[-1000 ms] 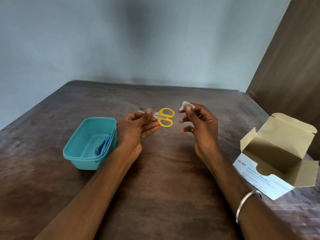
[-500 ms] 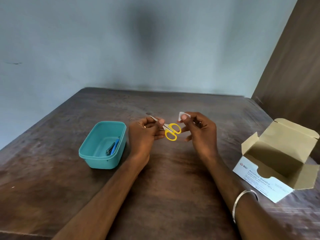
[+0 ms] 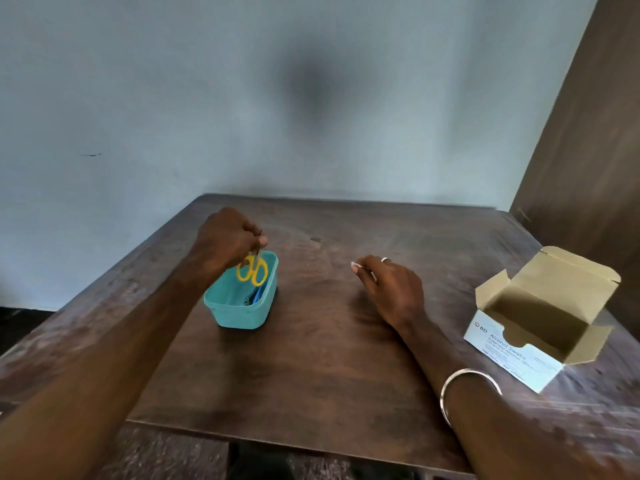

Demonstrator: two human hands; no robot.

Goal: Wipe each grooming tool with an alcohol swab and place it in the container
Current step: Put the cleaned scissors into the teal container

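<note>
- The left hand [image 3: 227,242] pinches the scissors [image 3: 252,270] by the blade end, with the fingers curled tight around the metal part.
- The yellow handle loops hang down below that pinch, so the scissors point loops-first.
- The loops hang right over the open top of the teal container [image 3: 242,315], just under the fingers and about level with its far rim.
- The step in hand looks like putting the scissors in the container.
- To do it well, the hand should go down until the loops are inside the walls, and only then let go.
- Letting go from up high could make the scissors bounce out or tip the little tub.
- The fingers hold the sharp end, so a slow, soft let-go is safest.
- The right hand [image 3: 391,291] rests low over the table [image 3: 311,358], well away from the left hand's pinch.
- It grips a small white swab [image 3: 356,265] between the thumb and a finger, and only a bit of white shows at the fingertips.
- Inside the container, under the hanging loops, lies a blue tool [image 3: 256,295] with something dark beside it.
- I cannot tell what the dark thing is.
- The swab box [image 3: 516,355] sits far out past the right hand, with its flaps open.
- Its inside looks dark, and I cannot see any swabs in it.
- A ring and a silver bangle [image 3: 464,386] are on the right hand and wrist.
</note>
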